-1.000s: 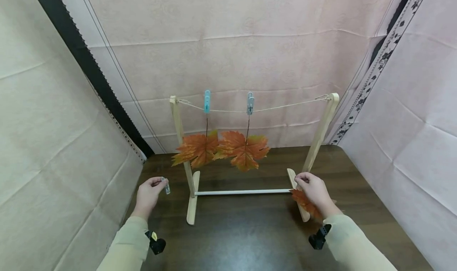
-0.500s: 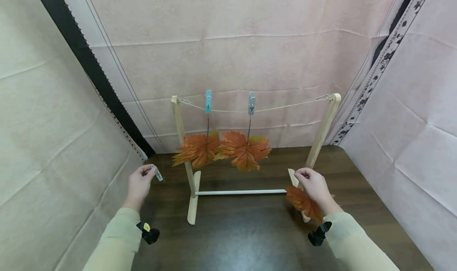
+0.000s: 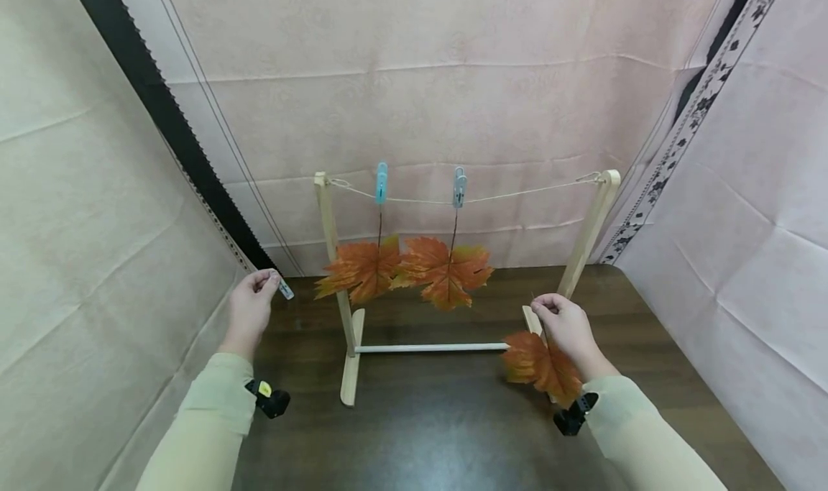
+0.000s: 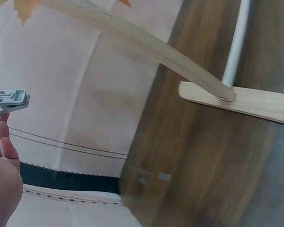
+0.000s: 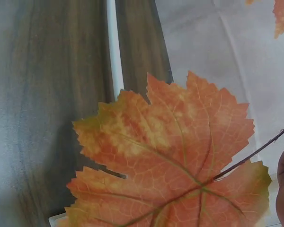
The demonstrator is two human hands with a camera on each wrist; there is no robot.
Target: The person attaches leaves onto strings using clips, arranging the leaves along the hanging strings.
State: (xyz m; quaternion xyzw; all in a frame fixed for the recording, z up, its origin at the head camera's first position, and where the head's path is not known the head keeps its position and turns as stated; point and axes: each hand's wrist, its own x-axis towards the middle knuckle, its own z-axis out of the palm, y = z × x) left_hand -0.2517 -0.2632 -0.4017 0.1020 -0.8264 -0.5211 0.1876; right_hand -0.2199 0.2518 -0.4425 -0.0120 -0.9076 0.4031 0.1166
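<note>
Left of the rack, my left hand (image 3: 249,308) pinches a pale grey-blue clothespin (image 4: 9,98) between thumb and fingers. My right hand (image 3: 568,329), by the rack's right foot, pinches the thin dark stem (image 5: 255,152) of an orange maple leaf (image 5: 165,156). That leaf hangs below the fingers and overlaps the right foot in the head view. From the white string (image 3: 524,193) two more orange leaves hang by their stems: the left leaf (image 3: 364,268) under a bright blue clothespin (image 3: 382,182), the other leaf (image 3: 446,272) under a grey-blue clothespin (image 3: 459,187).
The wooden rack has a left post (image 3: 328,218), a right post (image 3: 587,236) and a white crossbar (image 3: 430,348) low between its feet. It stands on a dark wooden table (image 3: 427,419). Pale cloth (image 3: 453,110) encloses the back and both sides.
My left hand has moved left and up, away from the rack, with the clothespin. My right hand has risen slightly, and its leaf has swung left into fuller view.
</note>
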